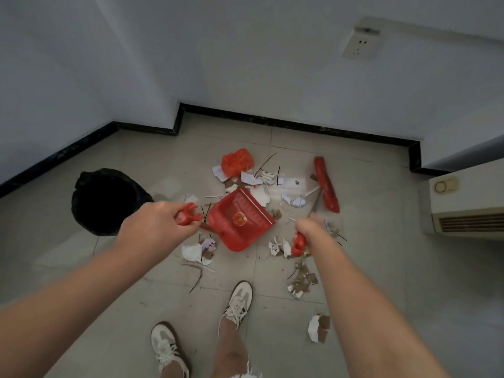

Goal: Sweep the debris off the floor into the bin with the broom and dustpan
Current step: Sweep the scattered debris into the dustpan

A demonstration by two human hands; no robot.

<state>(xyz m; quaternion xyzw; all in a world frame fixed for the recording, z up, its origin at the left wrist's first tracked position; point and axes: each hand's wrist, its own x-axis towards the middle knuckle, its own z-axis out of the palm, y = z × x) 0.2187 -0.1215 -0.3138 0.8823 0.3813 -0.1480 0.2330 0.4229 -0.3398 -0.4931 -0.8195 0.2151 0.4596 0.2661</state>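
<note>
Left hand (152,225) clamped on dustpan (241,218) handle, pan on the floor amid debris (272,184); right hand (311,227) clamped on broom (326,184) handle, head beyond the pile. Risk: scraps beside and behind the pan mouth get missed, or light paper scatters past it. Bin (106,200) stands left of the pan; tipping en route could spill

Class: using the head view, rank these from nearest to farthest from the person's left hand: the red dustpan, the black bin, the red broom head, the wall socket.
From the left hand:
1. Red dustpan, just to its right, its handle in that hand.
2. Black bin, on the floor to its left.
3. Red broom head, far right of the debris.
4. Wall socket, high on the wall.
</note>
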